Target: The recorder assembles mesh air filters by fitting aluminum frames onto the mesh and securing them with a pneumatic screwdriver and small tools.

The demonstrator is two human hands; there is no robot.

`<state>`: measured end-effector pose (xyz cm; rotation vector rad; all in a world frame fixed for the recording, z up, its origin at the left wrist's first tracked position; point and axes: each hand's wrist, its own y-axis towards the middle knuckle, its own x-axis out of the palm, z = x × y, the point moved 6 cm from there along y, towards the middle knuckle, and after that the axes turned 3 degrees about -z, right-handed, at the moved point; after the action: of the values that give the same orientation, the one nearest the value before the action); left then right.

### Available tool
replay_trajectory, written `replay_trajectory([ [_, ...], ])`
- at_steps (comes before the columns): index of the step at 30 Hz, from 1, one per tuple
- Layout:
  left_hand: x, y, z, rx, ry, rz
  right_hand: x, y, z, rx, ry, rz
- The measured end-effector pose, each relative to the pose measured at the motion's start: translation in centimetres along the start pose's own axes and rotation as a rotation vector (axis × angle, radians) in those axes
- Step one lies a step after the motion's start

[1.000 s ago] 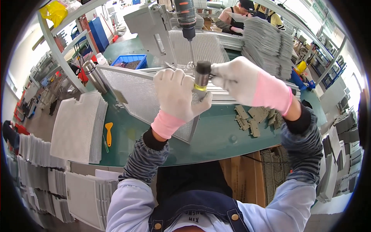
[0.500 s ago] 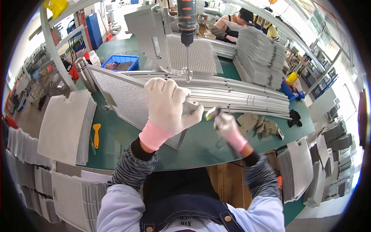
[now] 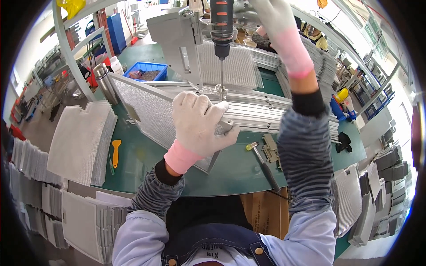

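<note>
My left hand (image 3: 199, 123), in a white glove with a pink cuff, is closed on the corner of a silver mesh panel (image 3: 148, 116) with a metal frame. The panel lies slanted across the green table. Just beyond that hand, a black and orange power screwdriver (image 3: 222, 26) hangs upright, its long bit pointing down into a small clear guide (image 3: 220, 91). My right hand (image 3: 274, 17) is raised beside the screwdriver's upper part; its fingers run past the top edge and are hidden. A hammer (image 3: 264, 166) with a yellow-tipped head and dark handle lies on the table below my right forearm.
Metal frame strips (image 3: 262, 111) lie behind the panel. A blue bin (image 3: 146, 71) of small parts and a steel flask (image 3: 105, 82) stand at left, near stacked mesh sheets (image 3: 80, 142) and an orange scraper (image 3: 116, 153). A co-worker (image 3: 262, 37) is partly visible beyond.
My right hand has let go of the hammer, which now lies on the table, and has moved up and forward to the screwdriver's side. My left hand keeps hold of the panel corner.
</note>
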<state>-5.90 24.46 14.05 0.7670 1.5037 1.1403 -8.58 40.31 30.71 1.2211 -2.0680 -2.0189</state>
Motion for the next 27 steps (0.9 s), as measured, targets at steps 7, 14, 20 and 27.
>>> replay_trajectory([
  [7, 0.2, 0.1, 0.0, -0.011, -0.089, -0.005, 1.7, 3.6, -2.6, 0.453, 0.465, 0.055],
  [14, -0.1, 0.0, -0.5, -0.025, -0.084, 0.013, -3.5, 3.3, -7.5, 0.283, 0.353, 0.124],
  [20, 0.4, 0.6, 0.3, -0.033, -0.051, -0.002, -5.0, 3.7, -9.6, 0.296, 0.525, 0.284],
  [27, 0.6, 0.1, 0.4, -0.033, -0.043, 0.025, -4.3, 3.6, -9.4, 0.257, 0.576, 0.278],
])
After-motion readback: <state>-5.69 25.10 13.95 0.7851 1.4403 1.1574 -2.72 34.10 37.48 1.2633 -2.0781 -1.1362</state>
